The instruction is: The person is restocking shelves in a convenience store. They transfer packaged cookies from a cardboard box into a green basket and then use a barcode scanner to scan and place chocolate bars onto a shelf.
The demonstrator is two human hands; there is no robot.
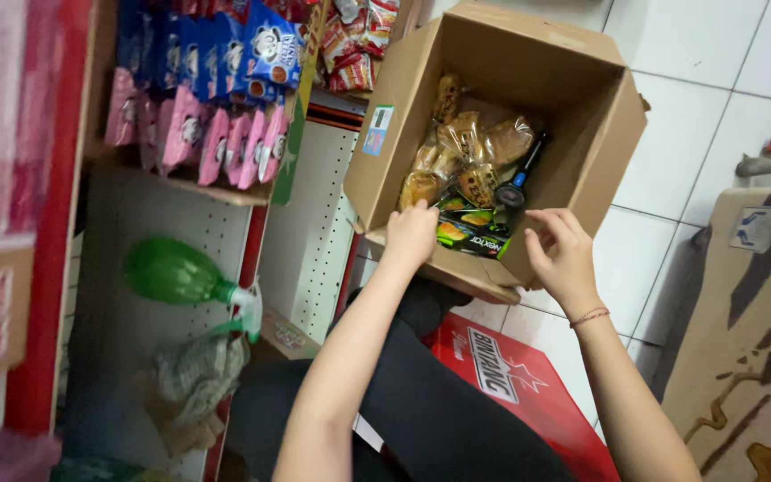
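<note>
Bare arms, a thin red bracelet [589,315] on the right wrist, black trousers [439,411].

1. A small shop: white pegboard shelving [310,223] with red uprights.
2. Rows of pink and blue snack packets [216,89] fill the shelf.
3. An open cardboard box [582,134] of wrapped goods sits on the white tiled floor [698,89].

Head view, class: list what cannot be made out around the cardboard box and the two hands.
- Left hand: fingertips hidden behind the near wall of the cardboard box.
- Box bottom: covered by wrapped snack packets.
- Right hand: palm turned away, grip unclear.
- Green spray bottle and cloth: blurred.
- Shelf packets: top cut off by the frame edge.
</note>
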